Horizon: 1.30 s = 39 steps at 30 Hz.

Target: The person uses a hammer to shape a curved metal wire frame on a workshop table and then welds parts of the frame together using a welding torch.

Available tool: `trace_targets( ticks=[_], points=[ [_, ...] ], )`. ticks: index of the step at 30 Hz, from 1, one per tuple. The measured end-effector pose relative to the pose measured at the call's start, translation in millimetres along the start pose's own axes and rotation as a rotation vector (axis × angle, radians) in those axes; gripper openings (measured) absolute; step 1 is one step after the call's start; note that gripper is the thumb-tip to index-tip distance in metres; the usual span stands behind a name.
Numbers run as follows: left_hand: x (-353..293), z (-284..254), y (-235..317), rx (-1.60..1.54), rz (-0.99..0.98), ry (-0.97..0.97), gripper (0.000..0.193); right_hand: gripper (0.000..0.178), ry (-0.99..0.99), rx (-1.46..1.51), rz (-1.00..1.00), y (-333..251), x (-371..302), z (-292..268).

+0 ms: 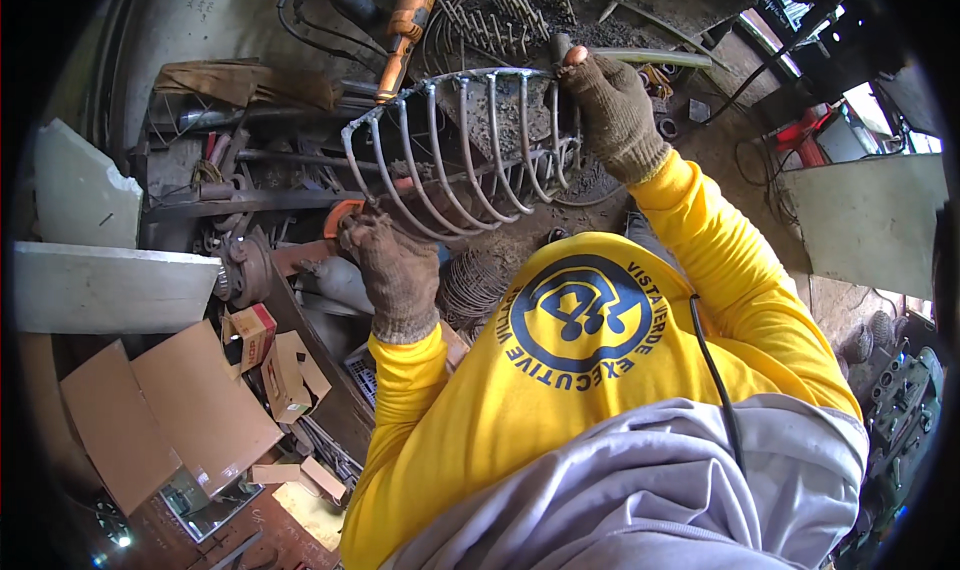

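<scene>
A curved rack of welded metal bars (465, 110) hangs before me, its ribs bowed like a basket. My right hand (612, 110), in a brown knit glove with a bare thumb tip, is closed around its far right end. At the near left end, my left hand (392, 275) wears a matching glove. Its fingers curl in at the rack's lower bars, partly hidden by the glove itself. Beside that hand lies a curved orange piece (343, 217). An orange power tool (405, 35) lies just beyond the rack's far left corner.
Metal rods (500, 10) are heaped at the far side. Left of me are pale panels (115, 285), an opened cardboard box (175, 405) and scrap. Coiled wire (470, 288) lies below the rack. A pale sheet (868, 220) and a dark tool case (905, 410) are at the right.
</scene>
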<state>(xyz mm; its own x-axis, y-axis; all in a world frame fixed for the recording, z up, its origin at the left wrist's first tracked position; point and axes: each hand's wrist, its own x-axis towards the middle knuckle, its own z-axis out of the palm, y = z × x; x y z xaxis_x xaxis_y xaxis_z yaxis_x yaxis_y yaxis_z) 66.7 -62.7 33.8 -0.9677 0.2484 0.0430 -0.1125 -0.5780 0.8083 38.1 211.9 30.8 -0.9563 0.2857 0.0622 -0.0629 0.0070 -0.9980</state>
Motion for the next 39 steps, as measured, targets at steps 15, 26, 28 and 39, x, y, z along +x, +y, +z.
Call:
trace_targets(
  ticks=[15, 26, 28, 39],
  points=[
    [5.1, 16.6, -13.0, 1.083, 0.465, 0.325, 0.021, 0.050, -0.080, 0.260, 0.276, 0.9, -3.0, -23.7],
    [20.1, 59.0, -5.8, 0.837, 0.336, 0.374, 0.018, 0.053, -0.438, 0.177, 0.250, -23.3, 14.7, -68.9],
    [20.0, 57.5, -8.6, 0.885, 0.374, 0.346, 0.022, 0.050, -0.513, 0.236, 0.222, -17.8, 26.3, -72.8],
    [30.8, 65.8, -16.5, 0.963, 0.392, 0.332, 0.026, 0.044, -0.830, 0.783, 0.284, -23.5, 37.9, -77.7]
  ],
)
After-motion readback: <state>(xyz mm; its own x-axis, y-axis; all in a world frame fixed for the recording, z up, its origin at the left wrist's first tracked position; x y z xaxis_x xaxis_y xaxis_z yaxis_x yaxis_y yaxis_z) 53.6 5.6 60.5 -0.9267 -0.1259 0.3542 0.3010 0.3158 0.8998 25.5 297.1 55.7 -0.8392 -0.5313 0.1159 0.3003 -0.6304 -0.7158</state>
